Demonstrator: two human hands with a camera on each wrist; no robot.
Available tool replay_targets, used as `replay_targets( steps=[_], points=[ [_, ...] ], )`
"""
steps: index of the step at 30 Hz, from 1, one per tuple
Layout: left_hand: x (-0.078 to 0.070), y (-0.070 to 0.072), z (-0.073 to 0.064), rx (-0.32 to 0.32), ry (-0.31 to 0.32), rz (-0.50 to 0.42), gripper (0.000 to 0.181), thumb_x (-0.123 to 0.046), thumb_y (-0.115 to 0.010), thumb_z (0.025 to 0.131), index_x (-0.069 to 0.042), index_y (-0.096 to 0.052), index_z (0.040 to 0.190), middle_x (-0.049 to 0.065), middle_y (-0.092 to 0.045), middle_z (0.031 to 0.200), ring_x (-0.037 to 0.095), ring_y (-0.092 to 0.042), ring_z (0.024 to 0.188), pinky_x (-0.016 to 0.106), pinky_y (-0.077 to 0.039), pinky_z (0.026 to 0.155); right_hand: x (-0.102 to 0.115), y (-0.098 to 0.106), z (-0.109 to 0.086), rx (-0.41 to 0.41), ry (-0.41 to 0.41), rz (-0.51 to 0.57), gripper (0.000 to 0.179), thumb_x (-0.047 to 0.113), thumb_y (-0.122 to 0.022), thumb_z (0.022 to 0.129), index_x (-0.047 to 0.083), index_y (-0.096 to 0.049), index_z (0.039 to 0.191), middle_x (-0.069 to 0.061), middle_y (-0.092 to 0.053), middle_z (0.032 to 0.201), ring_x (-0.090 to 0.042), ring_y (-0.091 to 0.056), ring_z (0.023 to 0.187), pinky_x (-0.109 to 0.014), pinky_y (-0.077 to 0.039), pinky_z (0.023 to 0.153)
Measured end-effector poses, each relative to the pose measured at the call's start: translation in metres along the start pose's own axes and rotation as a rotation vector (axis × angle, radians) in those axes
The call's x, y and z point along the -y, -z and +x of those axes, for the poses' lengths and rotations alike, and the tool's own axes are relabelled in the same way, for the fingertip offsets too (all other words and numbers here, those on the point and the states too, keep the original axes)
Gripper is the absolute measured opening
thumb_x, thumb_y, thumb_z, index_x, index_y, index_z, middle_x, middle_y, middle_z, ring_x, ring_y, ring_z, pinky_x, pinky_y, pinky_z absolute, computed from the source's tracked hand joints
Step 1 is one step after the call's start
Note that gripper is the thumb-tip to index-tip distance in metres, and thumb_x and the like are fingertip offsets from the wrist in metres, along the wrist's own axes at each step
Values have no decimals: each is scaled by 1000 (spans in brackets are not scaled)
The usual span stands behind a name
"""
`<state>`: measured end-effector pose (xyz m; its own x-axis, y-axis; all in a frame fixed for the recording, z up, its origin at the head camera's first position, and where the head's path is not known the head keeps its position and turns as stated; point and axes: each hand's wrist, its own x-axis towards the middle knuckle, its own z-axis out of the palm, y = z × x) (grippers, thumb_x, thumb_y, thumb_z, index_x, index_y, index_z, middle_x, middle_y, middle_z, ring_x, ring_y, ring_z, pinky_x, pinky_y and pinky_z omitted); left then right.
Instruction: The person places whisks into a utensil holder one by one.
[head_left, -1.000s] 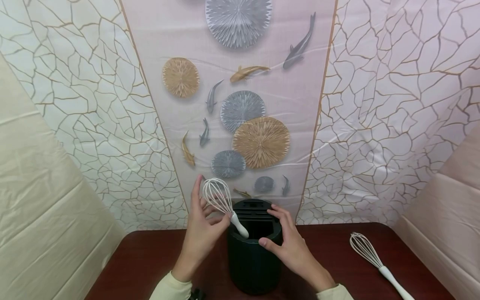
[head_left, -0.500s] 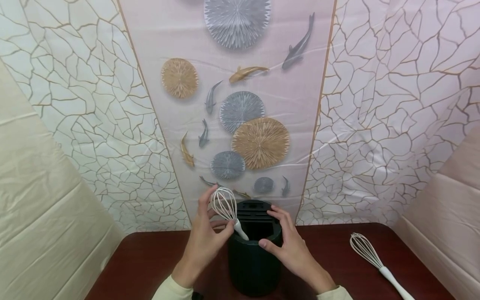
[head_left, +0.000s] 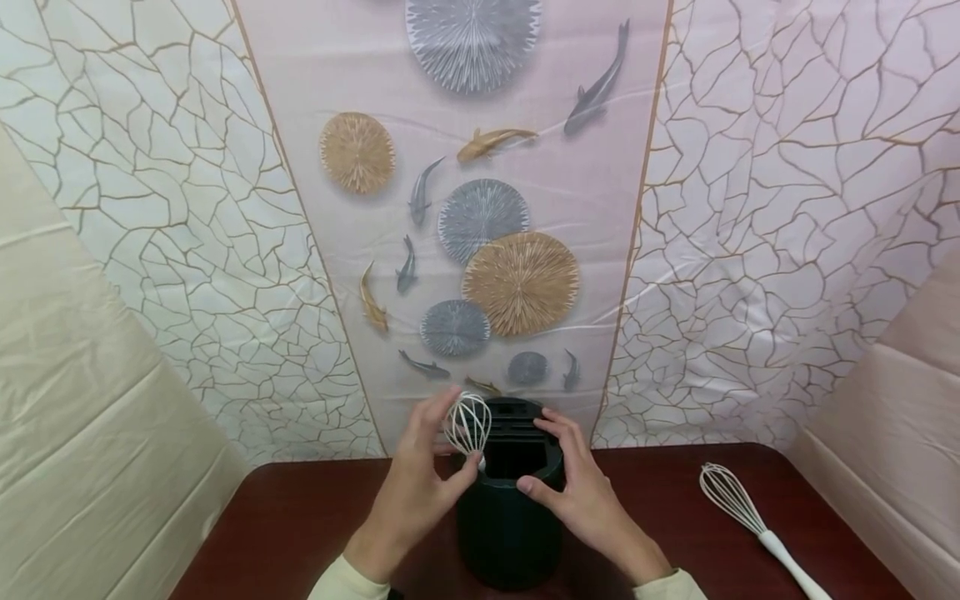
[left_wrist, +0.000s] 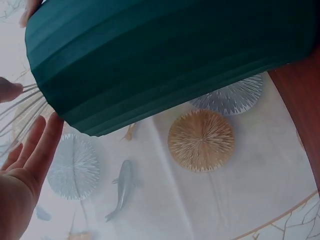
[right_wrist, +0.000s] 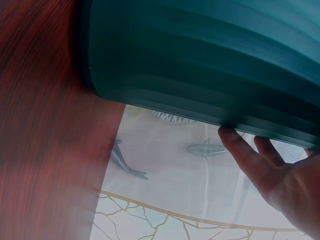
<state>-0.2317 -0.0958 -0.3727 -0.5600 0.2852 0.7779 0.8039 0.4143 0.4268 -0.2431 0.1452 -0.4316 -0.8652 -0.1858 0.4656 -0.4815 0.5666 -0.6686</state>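
A dark green, ribbed utensil holder [head_left: 510,533] stands upright on the table, with a slotted black insert [head_left: 506,427] at the back of its opening. My left hand [head_left: 414,483] pinches a small white whisk [head_left: 468,421] at the holder's left rim, wire loops up. Most of its handle is hidden inside the opening. In the left wrist view, the whisk's wires [left_wrist: 24,116] show between thumb and fingers beside the rim. My right hand [head_left: 588,492] grips the right side of the rim, thumb in front and fingers behind. In the right wrist view, its fingertips touch the ribbed wall [right_wrist: 200,65].
A second white whisk [head_left: 757,523] lies on the reddish-brown table [head_left: 645,479] at the right. Behind the table hangs a patterned cloth [head_left: 517,183] with fish and round motifs. Cream padded panels [head_left: 82,400] slope in on both sides.
My left hand has moved right and down with the whisk, which now stands more upright. Its handle has gone down into the holder. The right hand has kept its place on the rim.
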Motion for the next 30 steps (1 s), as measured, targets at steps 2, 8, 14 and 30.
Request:
replay_targets(
  steps=[2, 8, 14, 30],
  points=[
    [0, -1, -2, 17, -11, 32, 87, -2, -79, 82, -21, -35, 154, 8, -45, 139, 20, -62, 101, 30, -59, 76, 0, 0, 0, -3, -3, 1, 73, 45, -72, 89, 29, -35, 150, 11, -20, 160, -32, -36, 141, -62, -43, 94],
    [1, -4, -9, 12, -23, 85, 83, -5, -80, 82, -24, -40, 152, 4, -49, 137, 17, -62, 96, 30, -58, 78, 1, -1, -1, 5, -9, 7, 73, 46, -72, 89, 31, -35, 149, 9, -22, 161, -30, -35, 141, -63, -43, 93],
    [2, -7, -11, 2, -91, 216, 82, -10, -80, 81, -24, -42, 152, 0, -51, 136, 12, -60, 108, 27, -55, 84, 0, -1, -2, -9, 6, 1, 73, 45, -73, 88, 31, -35, 149, 9, -22, 160, -31, -36, 141, -63, -44, 91],
    [2, -10, -15, 112, -36, 333, 71, -23, -74, 90, -36, -39, 152, -4, -57, 125, 8, -61, 108, 32, -55, 87, 3, 0, -1, -13, 6, -4, 72, 46, -73, 88, 31, -36, 148, 10, -22, 160, -29, -37, 140, -63, -44, 91]
  ],
)
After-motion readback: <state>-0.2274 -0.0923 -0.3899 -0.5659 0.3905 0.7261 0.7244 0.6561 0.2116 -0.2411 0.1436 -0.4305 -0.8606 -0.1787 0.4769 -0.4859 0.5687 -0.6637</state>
